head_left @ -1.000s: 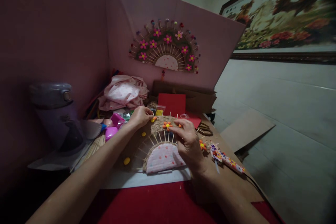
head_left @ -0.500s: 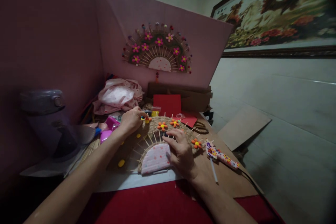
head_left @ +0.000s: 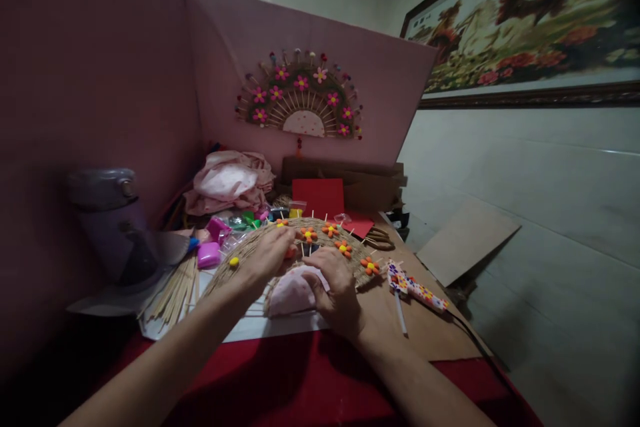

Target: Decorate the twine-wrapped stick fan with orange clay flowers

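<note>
A half-round twine fan (head_left: 359, 267) with thin sticks lies on the table, orange flowers (head_left: 330, 230) with yellow centres along its band. My left hand (head_left: 270, 255) is over the band left of the middle, fingers bent together around a small orange piece (head_left: 290, 252), mostly hidden by them. Beside it, my right hand (head_left: 339, 290) rests on the fan's inner part, its thumb at the edge of the pink dotted fabric (head_left: 290, 295) and its fingers curled over the sticks. A yellow dot (head_left: 234, 261) sits on the band at the left.
A flower-patterned glue gun (head_left: 417, 293) lies on cardboard at the right, its cord running off the front. Wooden sticks (head_left: 175, 293), a magenta container (head_left: 209, 255) and a bottle (head_left: 117, 233) stand or lie left. Scissors (head_left: 380, 238) are behind. A finished fan (head_left: 304, 97) hangs on the pink board.
My left hand has come down and right from the flower at the band's upper edge, and an orange piece now shows at its fingers. My right hand has shifted slightly on the fan.
</note>
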Tool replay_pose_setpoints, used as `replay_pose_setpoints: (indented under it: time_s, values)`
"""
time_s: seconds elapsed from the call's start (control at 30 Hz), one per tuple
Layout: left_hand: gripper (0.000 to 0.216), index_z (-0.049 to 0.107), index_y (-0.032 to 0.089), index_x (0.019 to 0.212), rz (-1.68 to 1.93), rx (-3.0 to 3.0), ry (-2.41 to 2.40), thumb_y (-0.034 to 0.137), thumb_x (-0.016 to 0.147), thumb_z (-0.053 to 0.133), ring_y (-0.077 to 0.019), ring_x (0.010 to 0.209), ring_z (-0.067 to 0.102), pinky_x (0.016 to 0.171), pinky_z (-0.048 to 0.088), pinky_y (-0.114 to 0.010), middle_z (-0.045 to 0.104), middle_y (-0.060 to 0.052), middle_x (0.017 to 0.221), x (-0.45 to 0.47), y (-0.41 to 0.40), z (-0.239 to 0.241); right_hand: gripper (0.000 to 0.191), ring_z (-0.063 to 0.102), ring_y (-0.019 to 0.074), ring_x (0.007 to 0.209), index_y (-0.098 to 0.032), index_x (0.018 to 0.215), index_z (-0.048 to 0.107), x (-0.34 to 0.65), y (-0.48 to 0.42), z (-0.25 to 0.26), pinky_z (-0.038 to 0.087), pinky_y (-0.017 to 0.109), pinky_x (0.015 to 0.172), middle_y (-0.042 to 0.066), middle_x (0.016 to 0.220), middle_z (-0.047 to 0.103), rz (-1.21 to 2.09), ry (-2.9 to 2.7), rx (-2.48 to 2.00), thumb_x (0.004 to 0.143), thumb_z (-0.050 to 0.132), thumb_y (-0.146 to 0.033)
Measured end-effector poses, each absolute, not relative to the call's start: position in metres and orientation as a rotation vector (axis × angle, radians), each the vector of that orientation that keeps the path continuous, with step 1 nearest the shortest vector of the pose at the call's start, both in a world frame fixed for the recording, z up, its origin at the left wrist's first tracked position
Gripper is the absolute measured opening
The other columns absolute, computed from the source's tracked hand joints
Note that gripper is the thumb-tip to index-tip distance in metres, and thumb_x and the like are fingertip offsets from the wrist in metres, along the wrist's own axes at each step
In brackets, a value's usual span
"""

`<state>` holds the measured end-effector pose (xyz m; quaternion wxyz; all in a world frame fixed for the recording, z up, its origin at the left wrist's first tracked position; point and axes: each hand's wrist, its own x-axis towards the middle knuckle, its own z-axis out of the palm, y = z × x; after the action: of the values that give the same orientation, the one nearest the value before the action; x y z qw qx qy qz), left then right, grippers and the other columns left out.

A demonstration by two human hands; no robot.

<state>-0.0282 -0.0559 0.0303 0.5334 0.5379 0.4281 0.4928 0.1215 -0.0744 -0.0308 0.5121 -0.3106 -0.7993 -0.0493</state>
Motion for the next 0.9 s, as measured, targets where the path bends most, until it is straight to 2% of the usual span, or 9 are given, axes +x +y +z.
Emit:
replay_pose_setpoints:
  time_s: [0.07, 0.13, 0.33, 0.47, 0.6, 0.77, 0.9]
  values:
    - [0.02, 0.056, 0.016, 0.086, 1.159, 1.267, 1.011, 0.031, 0.072, 0.056, -0.0076, 0.043, 0.037, 0.041, 0.026, -0.019, 0.044, 0.006, 0.051, -0.021, -0.07, 0.024, 0.022, 0.053, 0.0219, 0.092, -0.018, 0.106, 0.056, 0.117, -0.076, -0.033, 0.045, 0.039, 0.082, 0.009, 0.098, 0.06, -0.08, -1.917, -0.771, 0.085, 0.056, -0.024]
    - [0.018, 0.056, 0.016, 0.085, 1.184, 1.289, 1.012, 0.027, 0.071, 0.056, -0.0092, 0.051, 0.043, 0.045, 0.033, -0.019, 0.048, 0.004, 0.058, -0.017, -0.076, 0.017, 0.02, 0.052, 0.0223, 0.09, -0.017, 0.103, 0.057, 0.115, -0.076, -0.036, 0.045, 0.039, 0.079, 0.009, 0.096, 0.058, -0.075, -1.921, -0.811, 0.084, 0.056, -0.026]
    - [0.025, 0.059, 0.016, 0.089, 1.187, 1.416, 0.991, 0.036, 0.076, 0.054, -0.0122, 0.059, 0.049, 0.052, 0.037, -0.023, 0.056, 0.0, 0.07, -0.019, -0.071, -0.006, 0.008, 0.051, 0.02, 0.087, -0.02, 0.084, 0.06, 0.114, -0.068, -0.042, 0.045, 0.035, 0.077, 0.006, 0.089, 0.054, -0.017, -1.904, -0.835, 0.085, 0.053, -0.023]
    - [0.023, 0.062, 0.016, 0.084, 1.286, 1.519, 0.965, 0.037, 0.076, 0.056, -0.0158, 0.072, 0.054, 0.063, 0.041, -0.025, 0.062, -0.003, 0.078, -0.021, -0.067, -0.016, 0.008, 0.051, 0.0205, 0.089, -0.019, 0.085, 0.058, 0.118, -0.062, -0.041, 0.044, 0.035, 0.079, 0.007, 0.089, 0.055, 0.007, -1.951, -0.77, 0.084, 0.051, -0.018]
    - [0.023, 0.063, 0.015, 0.076, 1.274, 1.515, 0.979, 0.037, 0.069, 0.065, -0.0139, 0.06, 0.052, 0.055, 0.039, -0.024, 0.06, -0.001, 0.065, -0.022, -0.066, -0.02, 0.007, 0.052, 0.0207, 0.087, -0.018, 0.086, 0.056, 0.12, -0.061, -0.041, 0.044, 0.035, 0.077, 0.008, 0.089, 0.057, -0.048, -1.921, -0.77, 0.085, 0.049, -0.017]
    - [0.029, 0.06, 0.015, 0.077, 1.234, 1.414, 0.946, 0.039, 0.065, 0.068, -0.0096, 0.044, 0.046, 0.044, 0.033, -0.022, 0.055, 0.002, 0.054, -0.026, -0.066, -0.025, 0.007, 0.053, 0.0168, 0.074, -0.019, 0.083, 0.054, 0.12, -0.06, -0.042, 0.043, 0.03, 0.068, 0.003, 0.076, 0.057, 0.017, -1.927, -0.747, 0.087, 0.049, -0.017]
    - [0.021, 0.059, 0.014, 0.072, 1.237, 1.338, 0.922, 0.032, 0.064, 0.067, -0.0088, 0.043, 0.047, 0.043, 0.033, -0.021, 0.056, 0.002, 0.052, -0.026, -0.066, -0.025, 0.009, 0.054, 0.0159, 0.074, -0.019, 0.082, 0.056, 0.121, -0.06, -0.042, 0.044, 0.029, 0.068, 0.003, 0.077, 0.058, 0.062, -1.94, -0.69, 0.086, 0.049, -0.014]
